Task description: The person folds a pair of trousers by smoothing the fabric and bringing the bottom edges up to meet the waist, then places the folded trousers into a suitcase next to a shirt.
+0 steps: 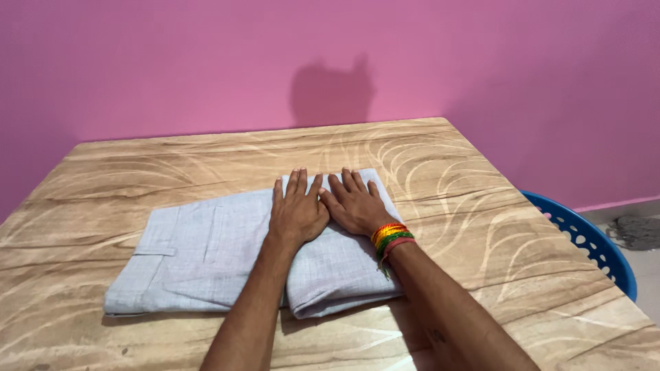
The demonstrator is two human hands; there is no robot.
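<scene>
Right now I have my left hand and right hand flat, fingers spread, grasping nothing, pressing the folded grey trousers mid-table; I'd judge even, outward pressure flattens this fold best.

the one camera sits on my head and looks forward and down over my forearms, close above the wooden table. it faces the pink wall behind the far edge. my left hand and right hand sit near the middle of the view, and a blue basket shows at the right edge.
</scene>
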